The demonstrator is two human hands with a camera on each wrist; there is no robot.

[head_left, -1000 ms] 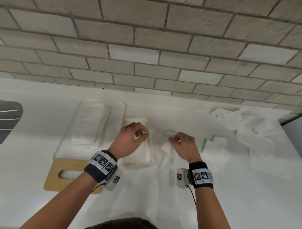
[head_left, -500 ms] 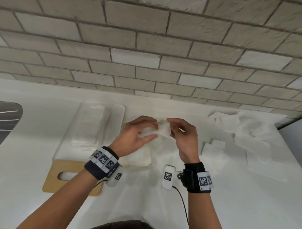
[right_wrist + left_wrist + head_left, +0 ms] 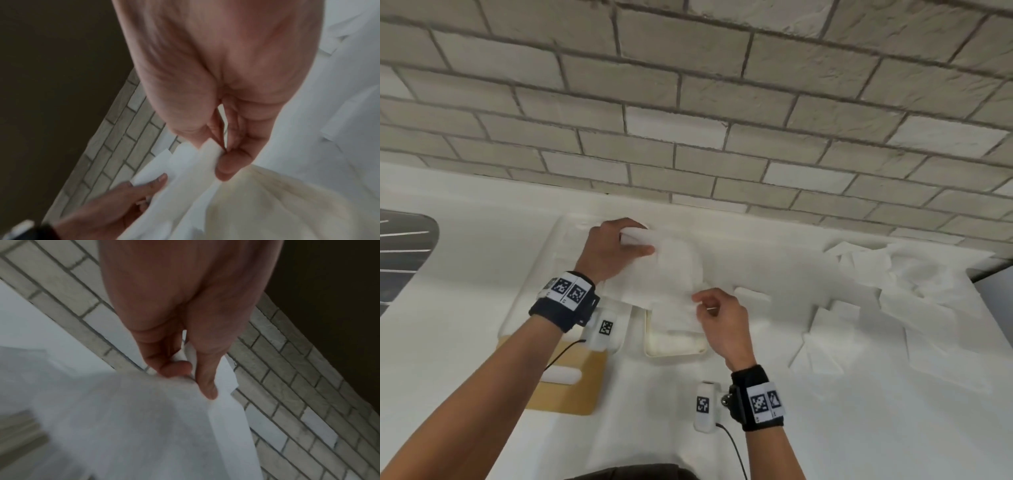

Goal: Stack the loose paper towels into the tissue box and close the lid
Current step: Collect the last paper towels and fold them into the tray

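Both hands hold one white paper towel [image 3: 671,274] in the air above the counter [image 3: 825,428]. The left hand [image 3: 613,250] has its grip closed on the towel's far edge, thumb on the near face and fingers curled behind it; the left wrist view shows the thumb [image 3: 176,369] and a finger pinching a fold of the sheet. The right hand [image 3: 722,322] has its grip closed on the near edge, thumb and fingertips pinched together on the paper; the right wrist view shows the thumb [image 3: 232,164] pressed on a folded strip of it. The sheet is stretched between the two hands and hangs slightly creased.

Directly beneath the towel, the cream tissue box [image 3: 674,353] lies open on the counter, with white paper inside it. Its near rim shows below the right hand. Left of the box lies a clear lid or tray [image 3: 530,308] with folded towels under it, partly hidden by the left forearm. Touching its near end lies a wooden lid [image 3: 571,394] with an oval slot.

To the right, well apart from the box, loose paper towels [image 3: 893,301] lie scattered and overlapping across the counter. A brick wall [image 3: 688,102] stands behind the counter. Both wrists carry dark bands with printed markers.
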